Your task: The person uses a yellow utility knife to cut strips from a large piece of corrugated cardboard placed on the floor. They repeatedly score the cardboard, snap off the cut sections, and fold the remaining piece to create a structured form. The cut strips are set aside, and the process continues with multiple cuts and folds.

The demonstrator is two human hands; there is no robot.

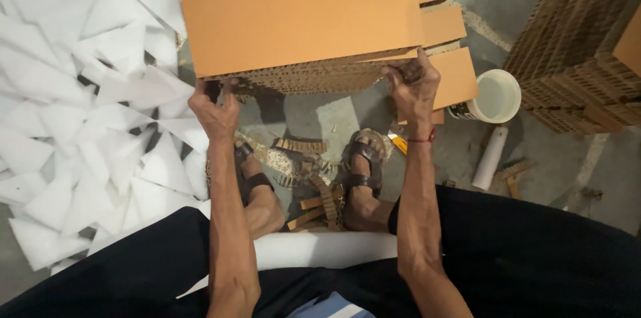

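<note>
A thick stack of brown cardboard sheets (300,21), its honeycomb edge facing me, is lifted above the floor. My left hand (215,107) grips its near left corner from below. My right hand (414,84), with a red thread at the wrist, grips the near right corner, thumb on top. Both arms reach forward over my knees and sandalled feet (364,171).
A heap of white foam triangles (87,91) covers the floor at left. More cardboard sheets (454,71) lie under the held stack. A white bucket (497,95) and a white tube (489,157) sit right; honeycomb cardboard stacks (581,44) stand far right. Cardboard scraps (314,204) litter the floor between my feet.
</note>
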